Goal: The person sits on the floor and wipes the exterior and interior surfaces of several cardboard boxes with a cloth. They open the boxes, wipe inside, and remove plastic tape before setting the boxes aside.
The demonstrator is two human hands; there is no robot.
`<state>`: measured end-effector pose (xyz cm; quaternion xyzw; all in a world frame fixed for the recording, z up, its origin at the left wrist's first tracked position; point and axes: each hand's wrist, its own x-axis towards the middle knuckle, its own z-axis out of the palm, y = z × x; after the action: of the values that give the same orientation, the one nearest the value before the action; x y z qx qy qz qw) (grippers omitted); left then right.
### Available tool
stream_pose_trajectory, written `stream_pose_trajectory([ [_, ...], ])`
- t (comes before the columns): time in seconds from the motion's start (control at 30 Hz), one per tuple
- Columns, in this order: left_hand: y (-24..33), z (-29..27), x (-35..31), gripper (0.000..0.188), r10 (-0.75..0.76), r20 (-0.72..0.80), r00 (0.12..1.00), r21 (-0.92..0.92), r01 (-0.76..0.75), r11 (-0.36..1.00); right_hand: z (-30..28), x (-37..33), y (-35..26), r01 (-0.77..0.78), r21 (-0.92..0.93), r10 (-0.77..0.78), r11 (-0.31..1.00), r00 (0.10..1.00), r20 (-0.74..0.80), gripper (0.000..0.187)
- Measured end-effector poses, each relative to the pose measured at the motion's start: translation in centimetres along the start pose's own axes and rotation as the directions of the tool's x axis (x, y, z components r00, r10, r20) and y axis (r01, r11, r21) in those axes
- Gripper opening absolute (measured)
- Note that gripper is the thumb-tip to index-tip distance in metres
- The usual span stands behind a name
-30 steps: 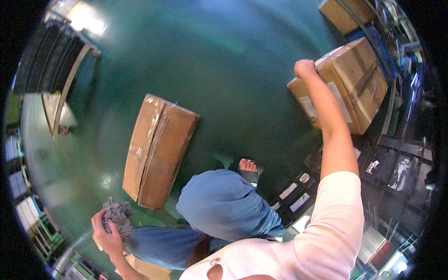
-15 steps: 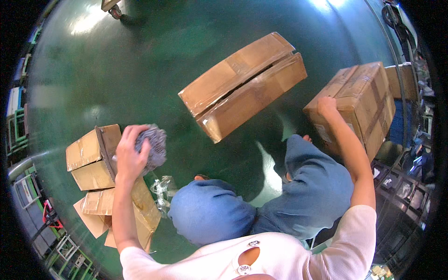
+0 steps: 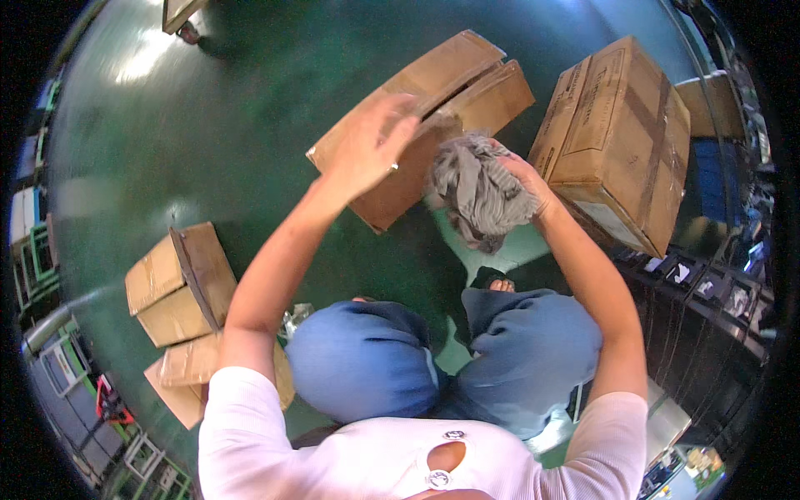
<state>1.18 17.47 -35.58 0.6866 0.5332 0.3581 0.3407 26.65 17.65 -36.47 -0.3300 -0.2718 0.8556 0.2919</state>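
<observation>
My right hand (image 3: pixel 527 177) is closed on the edge of a crumpled grey bundle (image 3: pixel 485 192), which looks like paper or plastic sheeting; I cannot tell which. The bundle hangs in front of my knees. My left hand (image 3: pixel 375 146) reaches over a long brown cardboard box (image 3: pixel 454 67), its fingers apart, somewhat blurred, with nothing held. A dark slit runs along the top of that box, and the hand and bundle hide part of it. Right of my right hand, a large taped cardboard box (image 3: pixel 617 142) sits on the floor.
Smaller cardboard boxes (image 3: pixel 179 283) lie at the left, partly behind my left arm. Clear plastic (image 3: pixel 296 318) lies beside my left knee. A wheeled cart's corner (image 3: pixel 185 25) shows at the far left. Dark racking (image 3: pixel 692 304) stands on the right, on the green floor (image 3: pixel 225 142).
The grey bundle has passed from my left hand at the left to my right hand near the middle. My right hand has left the large box, and my left hand has swung over the long box.
</observation>
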Motion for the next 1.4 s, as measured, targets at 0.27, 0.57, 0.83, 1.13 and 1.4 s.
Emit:
stream_pose_trajectory([
  [0.27,-6.4,5.3,-3.3,0.048,-0.195,0.148,0.97,0.59,0.072,0.804,-9.3,-4.2,2.6,0.243,0.269,-0.101,0.932,0.887,-0.45,0.044],
  [0.57,-3.7,12.8,-10.3,0.044,-0.519,0.157,0.84,-0.313,0.54,0.781,-8.3,-2.0,-2.1,0.552,-0.679,-0.846,0.485,0.493,-0.203,0.049],
  [0.83,-3.0,16.9,-13.3,0.049,-0.64,-0.025,0.768,-0.456,0.561,0.691,-5.1,6.5,8.3,0.184,-0.93,-0.556,-0.318,0.758,0.34,0.066],
  [1.13,-3.7,17.7,-12.9,0.048,-0.639,-0.08,0.765,-0.584,0.483,0.652,-8.6,13.7,5.4,0.089,-0.934,-0.718,-0.347,0.615,0.325,0.052],
  [1.4,-4.5,18.0,-13.4,0.048,-0.658,0.069,0.75,-0.725,0.49,0.483,-5.5,2.5,12.5,0.125,-0.938,-0.488,-0.323,0.827,0.278,0.056],
])
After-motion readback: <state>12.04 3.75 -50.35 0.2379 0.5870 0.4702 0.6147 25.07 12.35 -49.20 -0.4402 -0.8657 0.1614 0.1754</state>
